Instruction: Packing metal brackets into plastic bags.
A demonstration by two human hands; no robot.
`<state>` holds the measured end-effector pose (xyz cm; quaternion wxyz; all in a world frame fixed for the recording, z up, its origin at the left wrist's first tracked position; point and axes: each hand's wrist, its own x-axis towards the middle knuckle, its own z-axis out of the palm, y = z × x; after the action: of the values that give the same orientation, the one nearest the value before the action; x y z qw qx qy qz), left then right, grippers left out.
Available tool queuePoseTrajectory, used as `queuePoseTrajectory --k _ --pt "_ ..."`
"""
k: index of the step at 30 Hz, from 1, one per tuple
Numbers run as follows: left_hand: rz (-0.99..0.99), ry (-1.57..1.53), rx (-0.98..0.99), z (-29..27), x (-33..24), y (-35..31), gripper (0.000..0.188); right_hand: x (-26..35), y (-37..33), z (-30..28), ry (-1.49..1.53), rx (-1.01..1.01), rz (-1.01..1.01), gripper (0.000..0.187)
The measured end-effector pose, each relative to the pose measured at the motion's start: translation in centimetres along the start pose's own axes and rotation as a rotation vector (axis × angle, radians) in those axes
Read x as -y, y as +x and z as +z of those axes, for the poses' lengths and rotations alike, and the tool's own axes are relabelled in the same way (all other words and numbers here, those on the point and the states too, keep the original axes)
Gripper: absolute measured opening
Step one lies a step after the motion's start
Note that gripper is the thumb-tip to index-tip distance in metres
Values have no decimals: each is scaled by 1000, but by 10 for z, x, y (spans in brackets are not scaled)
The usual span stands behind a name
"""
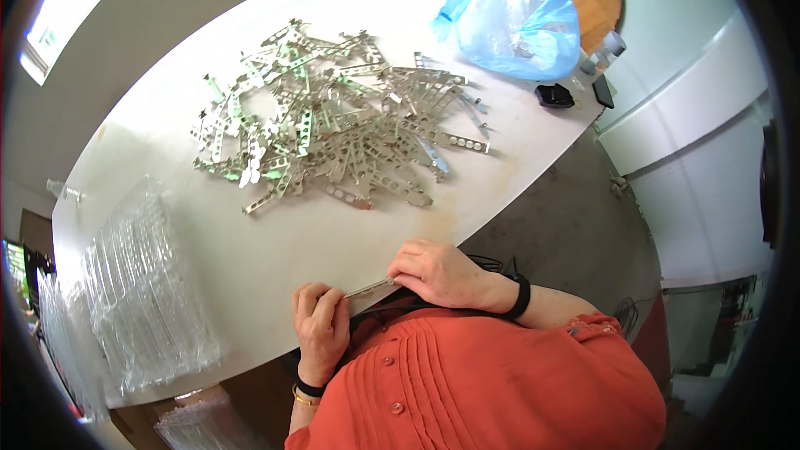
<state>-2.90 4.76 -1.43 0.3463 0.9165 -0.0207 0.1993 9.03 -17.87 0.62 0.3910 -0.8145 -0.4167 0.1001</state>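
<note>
Close to the table's front edge, my two hands hold a thin, light metal strip (369,288) between them. My left hand (320,325) is closed on its left end, and the fingertips of my right hand (435,272) pinch the other end. The strip is seen nearly edge-on, so its holes or shape cannot be made out. Farther out lies a wide, tangled pile of perforated metal strips (333,125), many with rows of round holes.
On the left of the white table (250,267) lies a stack of clear plastic trays (150,292). More clear plastic packaging (208,421) sits below the edge. At the far right are a blue plastic bag (512,25), a small black object (554,96) and a clear bottle (604,54).
</note>
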Motion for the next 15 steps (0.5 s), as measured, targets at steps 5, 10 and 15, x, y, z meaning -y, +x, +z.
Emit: queuePoseTrajectory --k 5,10,15 --pt "-18 9 24 2 1 2 18 -4 3 -3 13 21 -10 7" --pt "-2 22 -17 5 1 5 17 -5 5 -4 18 30 -3 10" --pt "-20 28 -2 3 0 3 19 -6 6 -3 33 41 -3 11"
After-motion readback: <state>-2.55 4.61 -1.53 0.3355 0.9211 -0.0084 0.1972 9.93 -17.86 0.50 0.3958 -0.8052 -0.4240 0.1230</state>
